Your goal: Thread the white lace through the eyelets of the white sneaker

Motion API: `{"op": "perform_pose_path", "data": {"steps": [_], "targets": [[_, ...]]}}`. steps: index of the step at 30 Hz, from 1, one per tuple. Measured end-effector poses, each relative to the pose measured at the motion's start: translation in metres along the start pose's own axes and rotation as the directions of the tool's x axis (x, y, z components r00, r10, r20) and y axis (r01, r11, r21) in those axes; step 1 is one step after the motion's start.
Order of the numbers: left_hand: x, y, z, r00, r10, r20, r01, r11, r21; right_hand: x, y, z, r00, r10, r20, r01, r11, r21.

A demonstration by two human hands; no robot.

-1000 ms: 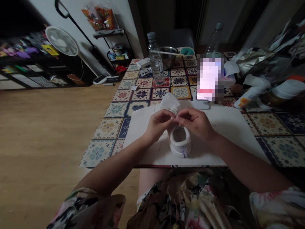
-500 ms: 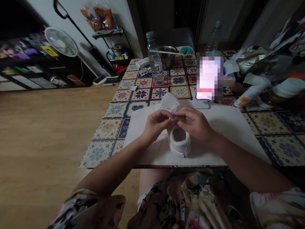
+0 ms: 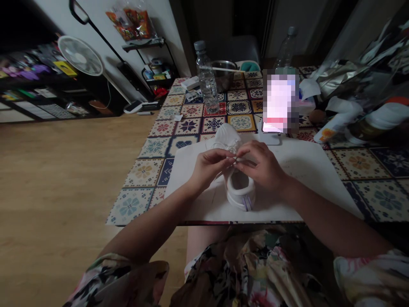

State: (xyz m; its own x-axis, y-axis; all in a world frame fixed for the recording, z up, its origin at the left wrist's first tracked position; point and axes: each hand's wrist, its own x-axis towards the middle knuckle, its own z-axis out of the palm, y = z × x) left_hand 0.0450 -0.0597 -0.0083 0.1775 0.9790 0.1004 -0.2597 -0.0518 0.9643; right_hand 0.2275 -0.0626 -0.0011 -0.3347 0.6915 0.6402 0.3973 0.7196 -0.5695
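Note:
A white shoe [image 3: 241, 200] with purple marks at its heel stands on a white paper sheet [image 3: 297, 196], its toe pointing away from me. Over its lacing, my left hand [image 3: 212, 166] pinches a white shoelace [image 3: 237, 158] between thumb and forefinger. Close against it, my right hand [image 3: 260, 162] grips the same lace with thumb and fingers, the fingertips of both hands almost touching. My hands cover much of the shoe's tongue and lacing. The opening of the shoe faces up toward me.
Beyond the shoe, a lit phone [image 3: 277, 102] leans on a stand. A water bottle [image 3: 207, 81] and a metal bowl [image 3: 225, 74] stand farther back on the patterned tablecloth [image 3: 143, 170]. At right lie a white spray bottle [image 3: 335, 123] and other containers.
My right fingers have shifted slightly, and the white lace between the fingertips shows more plainly. The shoe stays in nearly the same place.

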Motion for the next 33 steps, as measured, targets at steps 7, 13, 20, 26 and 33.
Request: {"op": "perform_pose_path", "data": {"steps": [7, 13, 20, 26, 33], "targets": [[0.003, -0.003, -0.004, 0.999, -0.039, 0.024, 0.039, 0.999, -0.029, -0.002, -0.001, -0.003, 0.976, -0.216, 0.018, 0.215, 0.956, -0.198], [0.014, -0.003, -0.008, 0.999, -0.021, -0.033, 0.018, 0.998, -0.065, 0.006, -0.004, -0.009, 0.977, -0.212, 0.024, 0.207, 0.971, 0.122], [0.023, -0.001, -0.015, 0.993, 0.08, -0.084, -0.073, 0.994, 0.083, 0.007, 0.0, -0.009, 0.945, -0.219, 0.242, 0.143, 0.944, 0.296], [0.024, -0.008, -0.022, 0.995, 0.095, 0.015, -0.096, 0.985, 0.146, 0.008, 0.0, -0.013, 0.956, -0.114, 0.269, 0.029, 0.953, 0.302], [0.021, -0.001, -0.031, 0.926, 0.295, 0.234, -0.359, 0.879, 0.312, 0.009, -0.002, -0.019, 0.972, -0.034, 0.232, 0.007, 0.993, 0.118]]}}
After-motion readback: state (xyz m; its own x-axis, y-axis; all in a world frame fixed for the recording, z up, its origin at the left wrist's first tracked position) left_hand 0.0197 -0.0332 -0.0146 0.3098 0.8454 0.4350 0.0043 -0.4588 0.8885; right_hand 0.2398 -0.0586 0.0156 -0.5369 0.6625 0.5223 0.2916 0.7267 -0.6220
